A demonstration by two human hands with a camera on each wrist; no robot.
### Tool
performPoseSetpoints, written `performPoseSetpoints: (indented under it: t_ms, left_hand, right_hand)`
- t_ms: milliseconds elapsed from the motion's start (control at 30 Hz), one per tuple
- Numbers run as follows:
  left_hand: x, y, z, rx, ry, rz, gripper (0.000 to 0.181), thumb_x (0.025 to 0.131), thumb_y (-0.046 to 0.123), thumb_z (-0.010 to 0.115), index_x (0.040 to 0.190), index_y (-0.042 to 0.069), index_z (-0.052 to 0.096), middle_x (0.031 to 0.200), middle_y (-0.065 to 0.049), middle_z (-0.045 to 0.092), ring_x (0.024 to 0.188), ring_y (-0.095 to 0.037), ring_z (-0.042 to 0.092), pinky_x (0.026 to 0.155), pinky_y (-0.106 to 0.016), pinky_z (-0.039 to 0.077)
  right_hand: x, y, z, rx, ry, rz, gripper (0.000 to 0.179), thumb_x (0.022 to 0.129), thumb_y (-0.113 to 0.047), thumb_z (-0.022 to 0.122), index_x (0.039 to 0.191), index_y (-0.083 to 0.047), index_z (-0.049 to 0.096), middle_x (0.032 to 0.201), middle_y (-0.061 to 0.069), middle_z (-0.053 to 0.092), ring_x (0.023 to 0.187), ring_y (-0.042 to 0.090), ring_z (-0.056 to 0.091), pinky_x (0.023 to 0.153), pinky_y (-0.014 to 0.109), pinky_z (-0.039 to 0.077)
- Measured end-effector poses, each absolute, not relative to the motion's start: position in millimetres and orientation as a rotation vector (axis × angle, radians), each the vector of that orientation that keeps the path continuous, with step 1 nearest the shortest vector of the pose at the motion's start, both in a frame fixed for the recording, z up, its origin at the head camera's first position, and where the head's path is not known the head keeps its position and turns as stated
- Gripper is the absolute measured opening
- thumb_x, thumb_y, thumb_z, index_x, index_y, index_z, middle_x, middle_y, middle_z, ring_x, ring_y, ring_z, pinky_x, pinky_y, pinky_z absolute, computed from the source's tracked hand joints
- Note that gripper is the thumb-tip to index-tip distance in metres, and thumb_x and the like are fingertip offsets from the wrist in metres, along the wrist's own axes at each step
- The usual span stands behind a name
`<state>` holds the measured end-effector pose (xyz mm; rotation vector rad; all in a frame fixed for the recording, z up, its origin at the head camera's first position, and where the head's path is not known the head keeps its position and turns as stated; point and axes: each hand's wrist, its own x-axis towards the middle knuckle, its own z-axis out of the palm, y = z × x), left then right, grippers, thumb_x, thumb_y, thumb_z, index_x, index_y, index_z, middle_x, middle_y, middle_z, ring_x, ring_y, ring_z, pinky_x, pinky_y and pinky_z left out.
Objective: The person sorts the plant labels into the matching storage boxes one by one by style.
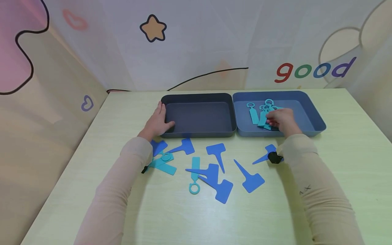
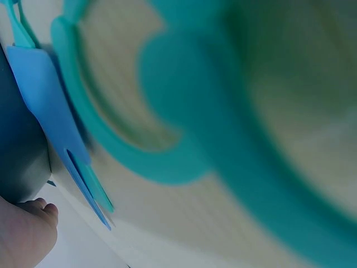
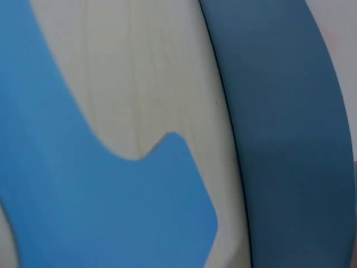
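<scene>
My left hand (image 1: pixel 157 123) rests at the left side of a dark tray (image 1: pixel 199 134), fingers straight along the rim and thumb over the inside. In the left wrist view that hand (image 2: pixel 27 233) shows only at the lower left corner. My right hand (image 1: pixel 283 120) reaches into a blue-grey tray (image 1: pixel 318 128) and pinches a teal ring-topped tag (image 1: pixel 262 117) among several others like it. Below the right wrist lies a blue T-shaped plant label (image 1: pixel 269 148), large in the right wrist view beside the tray wall (image 3: pixel 287 123).
Several blue T-shaped labels (image 1: pixel 253 183) lie scattered on the pale table (image 1: pixel 245 217). One teal tag (image 1: pixel 196 161) sits partly under a label. More teal tags (image 1: pixel 166 168) overlap near the left wrist. A printed cloth (image 1: pixel 202 41) stands behind the trays.
</scene>
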<state>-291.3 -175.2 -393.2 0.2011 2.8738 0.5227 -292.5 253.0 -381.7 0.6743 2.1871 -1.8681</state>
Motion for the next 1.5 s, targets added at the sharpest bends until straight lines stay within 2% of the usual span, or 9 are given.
performPoseSetpoints:
  t_ms: [67, 233, 533, 633, 733, 833, 1067, 1233, 1500]
  left_hand:
    - [-290.9, -174.9, -393.0, 0.201, 2.873, 0.530, 0.089, 0.100, 0.039, 0.050, 0.155, -0.004, -0.005, 0.165, -0.018, -0.014, 0.155, -0.032, -0.001, 0.125, -0.044, 0.013]
    - [-290.0, -174.3, -392.3, 0.201, 2.872, 0.536, 0.089, 0.100, 0.039, 0.050, 0.155, -0.004, -0.005, 0.165, -0.017, -0.015, 0.155, -0.032, -0.001, 0.125, -0.044, 0.013]
    - [-289.8, -172.3, -391.9, 0.207, 2.873, 0.532, 0.089, 0.100, 0.038, 0.050, 0.155, -0.004, -0.005, 0.165, -0.018, -0.015, 0.154, -0.032, -0.001, 0.125, -0.044, 0.012]
    - [-289.8, -172.1, -392.4, 0.207, 2.871, 0.534, 0.089, 0.100, 0.038, 0.050, 0.155, -0.004, -0.006, 0.165, -0.017, -0.015, 0.154, -0.032, -0.001, 0.125, -0.044, 0.012]
    - [-290.6, -172.6, -393.5, 0.207, 2.872, 0.539, 0.089, 0.100, 0.038, 0.050, 0.155, -0.004, -0.006, 0.165, -0.017, -0.015, 0.154, -0.032, -0.001, 0.125, -0.044, 0.012]
    - [-291.7, -173.5, -394.5, 0.209, 2.875, 0.540, 0.089, 0.100, 0.038, 0.050, 0.155, -0.004, -0.006, 0.165, -0.017, -0.015, 0.154, -0.033, -0.002, 0.125, -0.044, 0.012]
    - [-291.1, -174.3, -393.7, 0.206, 2.875, 0.543, 0.088, 0.100, 0.038, 0.050, 0.155, -0.004, -0.006, 0.164, -0.017, -0.015, 0.154, -0.033, -0.002, 0.125, -0.044, 0.012]
    - [-290.0, -173.9, -392.6, 0.207, 2.872, 0.543, 0.088, 0.100, 0.037, 0.050, 0.155, -0.004, -0.005, 0.165, -0.018, -0.015, 0.154, -0.033, -0.001, 0.125, -0.044, 0.012]
    - [-290.2, -174.1, -392.4, 0.198, 2.868, 0.538, 0.088, 0.100, 0.038, 0.050, 0.155, -0.004, -0.006, 0.165, -0.017, -0.015, 0.155, -0.032, -0.002, 0.125, -0.044, 0.012]
  right_hand:
    - [-292.3, 252.0, -382.1, 0.680, 2.253, -1.806, 0.002, 0.094, -0.004, 0.059, 0.094, -0.001, 0.059, 0.053, -0.008, 0.057, 0.047, 0.002, 0.056, 0.052, 0.016, 0.050]
    - [-290.7, 249.9, -381.8, 0.709, 2.443, -1.594, 0.019, 0.092, -0.007, 0.061, 0.108, 0.004, 0.058, 0.049, -0.008, 0.054, 0.044, 0.003, 0.054, 0.050, 0.019, 0.049]
    - [-287.6, 250.7, -380.1, 0.690, 2.664, -1.371, 0.017, 0.088, -0.006, 0.058, 0.072, -0.002, 0.062, 0.043, -0.005, 0.052, 0.043, 0.009, 0.053, 0.048, 0.027, 0.044]
    - [-285.6, 249.8, -377.9, 0.667, 2.724, -1.308, 0.021, 0.091, -0.010, 0.053, 0.093, 0.004, 0.068, 0.062, 0.002, 0.063, 0.050, 0.010, 0.054, 0.051, 0.027, 0.044]
    - [-282.8, 249.0, -373.7, 0.630, 2.778, -1.230, 0.038, 0.097, -0.018, 0.048, 0.123, 0.005, 0.063, 0.103, 0.018, 0.069, 0.075, 0.019, 0.061, 0.063, 0.030, 0.047]
    - [-279.7, 249.1, -368.6, 0.570, 2.813, -1.176, 0.047, 0.101, -0.025, 0.045, 0.136, 0.004, 0.055, 0.135, 0.025, 0.056, 0.108, 0.033, 0.056, 0.083, 0.040, 0.051]
    - [-272.0, 254.8, -359.9, 0.189, 2.826, -0.992, 0.061, 0.106, -0.036, 0.032, 0.150, 0.006, 0.030, 0.155, 0.031, 0.028, 0.144, 0.048, 0.025, 0.116, 0.061, 0.026]
    - [-264.0, 255.8, -353.9, -0.128, 2.780, -0.770, 0.075, 0.106, -0.047, 0.023, 0.154, 0.007, 0.004, 0.160, 0.033, -0.008, 0.148, 0.052, -0.009, 0.112, 0.075, 0.003]
    - [-236.2, 247.5, -352.2, -0.397, 2.816, -0.512, 0.082, 0.104, -0.051, 0.032, 0.154, 0.008, 0.005, 0.159, 0.034, -0.008, 0.146, 0.055, -0.008, 0.108, 0.080, 0.006]
